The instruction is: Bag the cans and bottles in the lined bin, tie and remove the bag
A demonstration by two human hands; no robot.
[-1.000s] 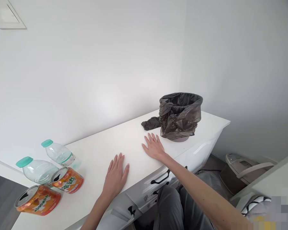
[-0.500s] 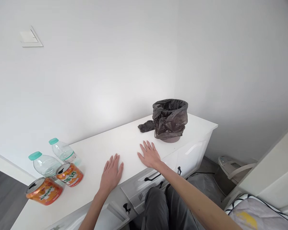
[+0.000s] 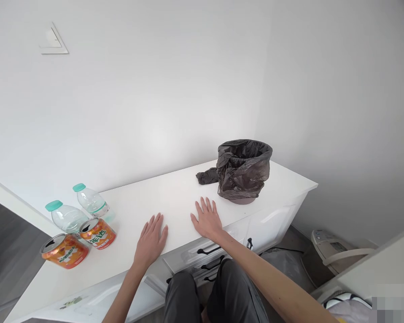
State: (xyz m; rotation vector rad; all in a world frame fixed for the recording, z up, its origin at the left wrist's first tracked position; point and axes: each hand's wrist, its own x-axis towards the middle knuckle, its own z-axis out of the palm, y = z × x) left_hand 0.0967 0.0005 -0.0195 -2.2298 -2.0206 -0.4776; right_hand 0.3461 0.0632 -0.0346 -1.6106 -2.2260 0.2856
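Note:
My left hand (image 3: 151, 240) lies flat on the white cabinet top (image 3: 148, 193), fingers stretched, holding nothing. To its right my right hand (image 3: 207, 218) also rests palm down with fingers spread. Just beyond the right hand stands a small bin lined with a black plastic bag (image 3: 244, 172), its mouth open upward. A bunched strip of black plastic (image 3: 207, 176) lies against the bin's left side. At the left end are two opened orange soda cans, a nearer can (image 3: 65, 252) and a farther can (image 3: 98, 233). Behind them stand two clear bottles with teal caps, one bottle (image 3: 67, 218) partly hidden by the cans, the other bottle (image 3: 91, 201) farther back.
Drawers with black handles (image 3: 208, 250) face my knees (image 3: 183, 296) below the top's front edge. A beige appliance (image 3: 336, 251), perhaps a rice cooker, sits low at the right. A wall (image 3: 161, 89) with a switch (image 3: 55, 42) rises behind.
The view has shifted and tilted slightly, and my knees have moved left in it. Both hands stay flat on the cabinet top; the cans, bottles and bin keep their places.

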